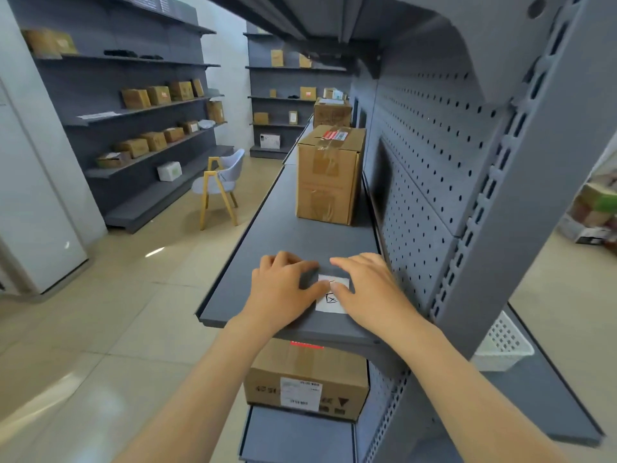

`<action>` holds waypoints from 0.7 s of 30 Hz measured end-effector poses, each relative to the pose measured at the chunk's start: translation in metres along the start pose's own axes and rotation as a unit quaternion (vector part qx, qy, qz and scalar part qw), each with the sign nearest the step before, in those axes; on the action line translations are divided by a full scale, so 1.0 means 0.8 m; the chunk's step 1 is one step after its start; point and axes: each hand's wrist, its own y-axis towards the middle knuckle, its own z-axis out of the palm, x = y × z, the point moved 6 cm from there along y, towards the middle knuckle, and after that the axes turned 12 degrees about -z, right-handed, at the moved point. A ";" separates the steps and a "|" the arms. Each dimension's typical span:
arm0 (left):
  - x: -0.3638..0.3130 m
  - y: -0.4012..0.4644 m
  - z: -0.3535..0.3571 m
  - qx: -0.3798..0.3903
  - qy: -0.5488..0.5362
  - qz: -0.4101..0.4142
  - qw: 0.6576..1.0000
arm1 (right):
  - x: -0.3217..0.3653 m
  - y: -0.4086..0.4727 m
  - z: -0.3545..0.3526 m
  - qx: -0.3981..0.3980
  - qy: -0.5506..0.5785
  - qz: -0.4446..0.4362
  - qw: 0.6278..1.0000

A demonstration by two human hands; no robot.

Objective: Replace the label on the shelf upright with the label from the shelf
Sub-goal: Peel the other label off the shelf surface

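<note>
A small white label with black handwriting lies flat on the near end of the grey shelf. My left hand rests on the shelf just left of it, thumb tip touching the label's left edge. On the label's right side lies my right hand, fingers spread, its thumb pressing the paper. Both thumbs meet near the label's middle. Neither hand has lifted it. The grey slotted shelf upright rises at the right; I see no label on it from here.
A tall taped cardboard box stands further back on the same shelf, against the perforated back panel. Another box sits on the shelf below. A white basket is at lower right. A chair stands in the aisle.
</note>
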 end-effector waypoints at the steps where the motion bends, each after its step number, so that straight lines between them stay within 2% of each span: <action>1: -0.002 0.000 0.001 -0.005 0.014 0.009 1.000 | -0.001 0.000 0.004 0.011 -0.006 0.003 1.000; 7: -0.003 0.008 0.001 0.012 0.000 0.009 1.000 | -0.003 0.006 0.015 0.033 -0.016 -0.004 0.999; 9: -0.003 0.009 -0.002 0.022 -0.046 0.007 0.999 | -0.001 0.008 0.014 0.035 -0.017 -0.009 0.999; 11: -0.001 0.008 -0.010 0.036 -0.145 0.005 0.989 | 0.002 0.010 0.009 0.016 -0.005 -0.016 1.000; 14: 0.002 -0.001 -0.030 0.049 -0.289 -0.005 0.956 | 0.012 0.008 -0.010 -0.052 0.093 -0.015 0.994; 17: 0.002 -0.015 -0.052 0.085 -0.397 -0.013 0.914 | 0.020 0.004 -0.033 -0.120 0.246 0.007 0.962; 21: -0.003 -0.031 -0.077 0.143 -0.482 -0.009 0.865 | 0.037 -0.009 -0.062 -0.144 0.328 -0.011 0.933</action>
